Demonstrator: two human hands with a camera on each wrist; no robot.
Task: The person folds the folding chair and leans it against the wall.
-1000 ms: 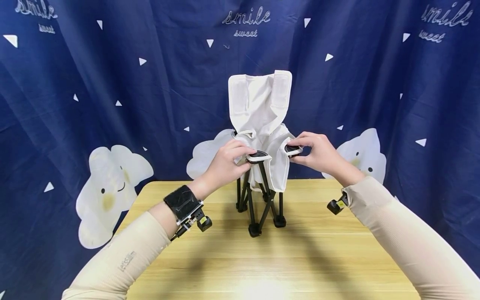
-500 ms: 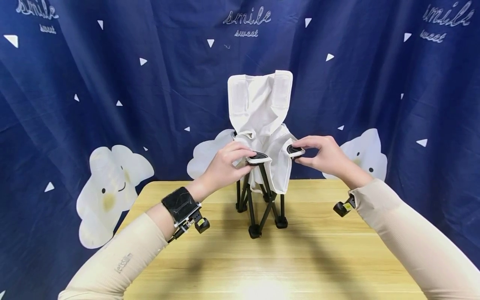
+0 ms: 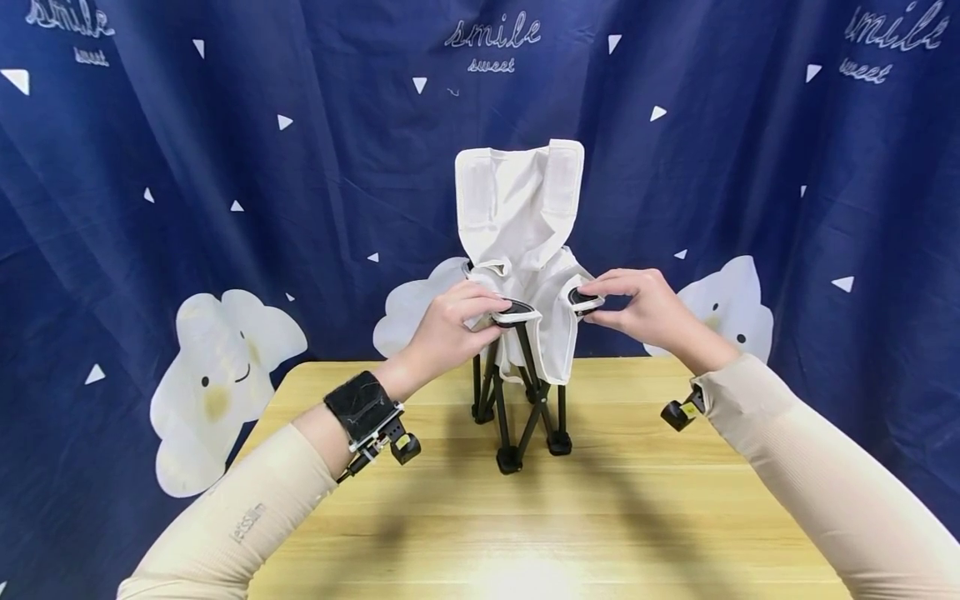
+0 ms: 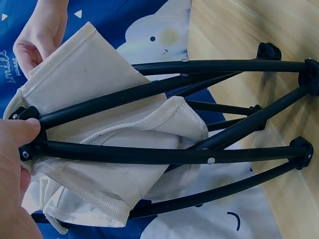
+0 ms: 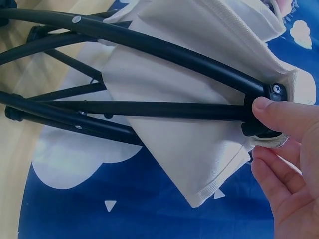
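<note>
A small folding chair with white fabric [image 3: 521, 200] and black tube legs [image 3: 527, 400] stands upright on the table, partly folded, its legs close together and its seat cloth creased. My left hand [image 3: 459, 321] pinches the chair's left front corner [image 3: 516, 312], thumb below and fingers on top. On the other side my right hand [image 3: 637, 304] pinches the right front corner [image 3: 587, 301] in the same way. In the left wrist view, the thumb presses a black plastic joint [image 4: 31, 119] where two tubes meet. The right wrist view shows the right thumb on the matching joint [image 5: 264, 117].
The wooden table [image 3: 420, 517] has its back edge just behind the chair. A dark blue curtain [image 3: 337, 167] with white clouds and triangles hangs behind it. Small cameras are strapped to both wrists, the left one [image 3: 405, 447] hanging over the table.
The right hand and its corner shifted slightly right, then partly back left. The left hand keeps its hold with hardly any motion, and the chair stays in place.
</note>
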